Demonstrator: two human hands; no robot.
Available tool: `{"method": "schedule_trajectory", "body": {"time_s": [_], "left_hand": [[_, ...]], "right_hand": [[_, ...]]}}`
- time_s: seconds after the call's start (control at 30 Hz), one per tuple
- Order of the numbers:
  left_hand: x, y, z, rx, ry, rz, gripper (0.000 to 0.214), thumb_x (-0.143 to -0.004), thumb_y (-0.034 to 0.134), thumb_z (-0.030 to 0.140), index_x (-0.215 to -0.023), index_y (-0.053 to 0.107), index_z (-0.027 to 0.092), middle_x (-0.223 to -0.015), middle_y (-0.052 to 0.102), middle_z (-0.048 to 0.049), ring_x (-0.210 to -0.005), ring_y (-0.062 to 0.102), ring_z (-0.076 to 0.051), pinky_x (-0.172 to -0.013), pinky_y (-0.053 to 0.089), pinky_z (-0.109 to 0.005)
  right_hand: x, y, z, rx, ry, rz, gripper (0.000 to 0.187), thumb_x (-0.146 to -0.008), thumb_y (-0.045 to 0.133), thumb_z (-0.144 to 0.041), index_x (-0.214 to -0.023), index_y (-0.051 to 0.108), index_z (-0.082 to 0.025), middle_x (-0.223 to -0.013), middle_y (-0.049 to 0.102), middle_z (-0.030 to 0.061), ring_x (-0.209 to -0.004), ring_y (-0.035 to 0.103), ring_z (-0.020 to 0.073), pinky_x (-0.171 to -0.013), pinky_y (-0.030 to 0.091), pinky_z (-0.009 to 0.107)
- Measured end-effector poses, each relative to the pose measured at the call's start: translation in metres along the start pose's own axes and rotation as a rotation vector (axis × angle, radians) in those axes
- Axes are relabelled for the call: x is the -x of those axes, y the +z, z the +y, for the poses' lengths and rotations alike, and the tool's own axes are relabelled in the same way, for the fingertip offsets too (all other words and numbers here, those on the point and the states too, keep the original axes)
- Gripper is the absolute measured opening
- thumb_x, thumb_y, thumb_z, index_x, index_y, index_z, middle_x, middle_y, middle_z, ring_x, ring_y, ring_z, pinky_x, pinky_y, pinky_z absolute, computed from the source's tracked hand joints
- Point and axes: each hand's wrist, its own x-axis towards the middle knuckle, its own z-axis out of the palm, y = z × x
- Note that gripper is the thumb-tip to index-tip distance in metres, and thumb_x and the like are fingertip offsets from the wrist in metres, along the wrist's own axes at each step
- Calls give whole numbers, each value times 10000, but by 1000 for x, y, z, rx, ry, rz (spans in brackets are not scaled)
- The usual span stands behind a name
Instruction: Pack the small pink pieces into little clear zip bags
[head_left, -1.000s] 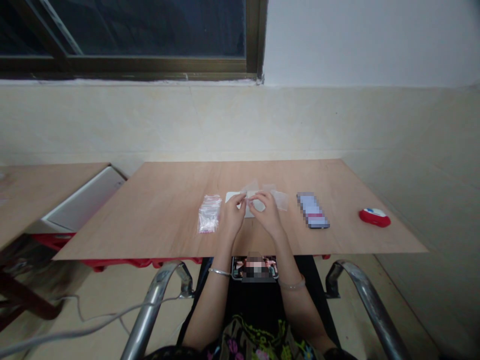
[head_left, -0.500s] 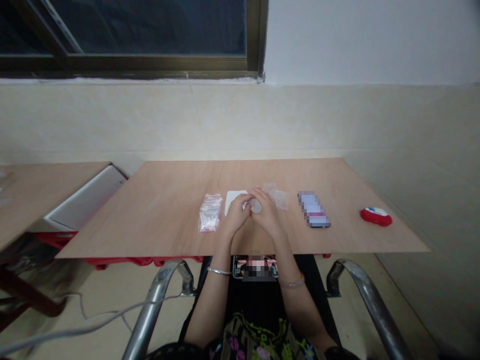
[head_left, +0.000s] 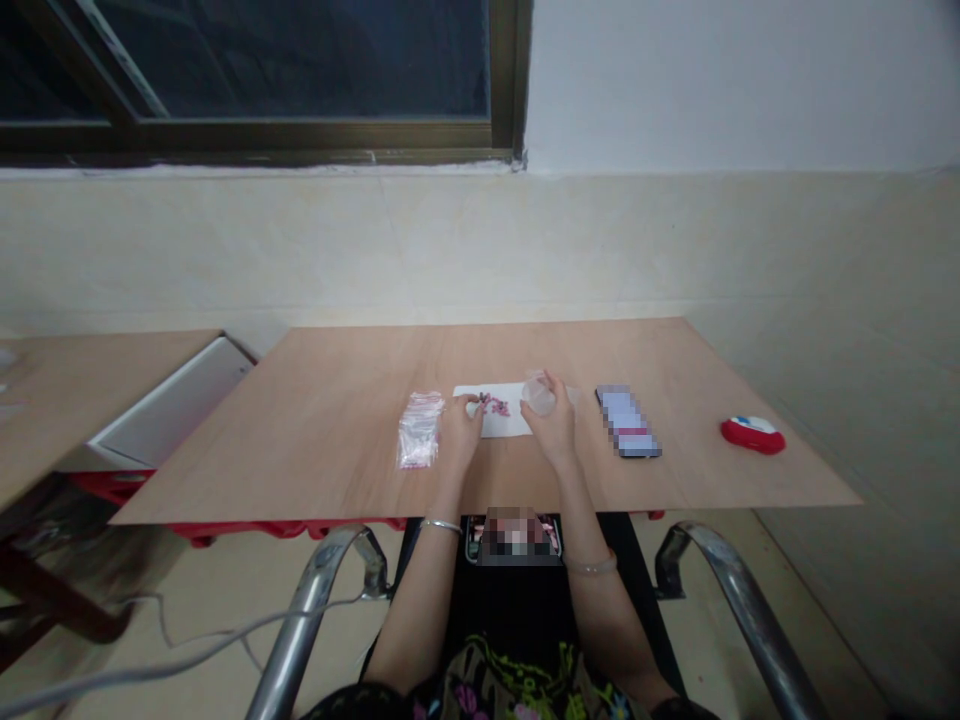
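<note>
On the table lies a white sheet of paper (head_left: 511, 425) with a small cluster of pink and dark pieces (head_left: 495, 404), too small to name. At the sheet's left edge is my left hand (head_left: 459, 428), its thumb and forefinger curled together beside the pieces. Whatever may be between those fingertips is too small to make out. My right hand (head_left: 556, 430) grips a small translucent cup (head_left: 538, 396), tilted, over the right part of the sheet. A stack of clear zip bags (head_left: 420, 432) lies just left of my left hand. Clear plastic behind my right hand is mostly hidden.
To the right lie a phone (head_left: 627, 420) and a red and white case (head_left: 752, 434). Another phone (head_left: 513, 538) rests on my lap below the table's front edge (head_left: 300, 515). Metal armrests (head_left: 311, 615) flank me, with a cable crossing the left one.
My hands have moved apart, left hand to the left and right hand to the right with the cup. The pink and dark pieces now show on the paper between them.
</note>
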Motion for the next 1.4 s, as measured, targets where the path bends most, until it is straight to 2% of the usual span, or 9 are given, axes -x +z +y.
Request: {"method": "schedule_trajectory", "body": {"time_s": [0.23,0.43,0.57,0.77,0.9,1.03,1.13,1.27,1.4], "left_hand": [[-8,20,-7,-210,25,-243,213,-807,597,201,-985,700,147,-1019,708,-144,-959,636,-252,-885,445,-362],[-13,27,-14,-147,49,-279,192,-798,565,121,-918,713,147,-977,714,-130,-906,635,-228,-854,458,-356],[-13,22,-16,23,-17,-255,169,-801,586,163,-914,712,155,-907,722,-101,-823,646,-196,-791,483,-321],[-31,-3,20,447,-32,-67,295,-771,649,269,-1038,676,144,-852,713,-66,-771,647,-159,-725,504,-276],[-38,-22,55,570,86,-177,300,-753,673,281,-1015,686,137,-859,710,-68,-765,635,-150,-720,504,-267],[-36,-26,69,507,137,-263,278,-740,677,245,-1000,702,151,-854,709,-57,-741,617,-138,-725,495,-260],[-38,-18,62,468,81,-209,308,-767,658,317,-1031,705,167,-802,697,-41,-670,596,-129,-660,483,-248],[-44,-1,30,389,-17,-94,284,-790,623,322,-1001,705,150,-855,708,-59,-689,606,-138,-659,475,-249],[-37,15,-9,157,-98,-168,259,-778,631,294,-986,698,155,-913,718,-81,-718,631,-165,-690,475,-273]], "right_hand": [[-2,7,11,1,72,59,683,-673,736,-387,-1267,512,-135,-1191,629,151,-1091,585,260,-958,454,430],[-1,11,14,-3,50,40,709,-653,755,-388,-1272,508,-149,-1187,634,145,-1094,593,254,-964,451,419],[-1,13,14,-1,46,14,777,-635,768,-423,-1301,482,-143,-1167,641,146,-1080,597,255,-947,460,416],[3,14,10,17,59,-45,777,-651,756,-415,-1323,458,-162,-1169,635,138,-1065,598,254,-921,473,411],[4,19,11,-3,70,-62,778,-657,752,-406,-1331,444,-170,-1150,642,124,-1047,605,243,-910,481,402],[5,23,14,-19,82,-62,817,-650,760,-391,-1358,416,-173,-1141,654,119,-1031,618,238,-899,491,394],[4,22,17,7,87,-14,829,-665,746,-417,-1373,400,-160,-1133,661,126,-1042,618,249,-910,485,407],[1,16,19,1,100,67,783,-690,714,-456,-1351,441,-137,-1120,669,132,-1022,625,254,-911,486,414],[-3,10,21,-63,125,139,679,-727,677,-434,-1308,501,-132,-1081,689,123,-999,633,245,-922,484,432]]}}
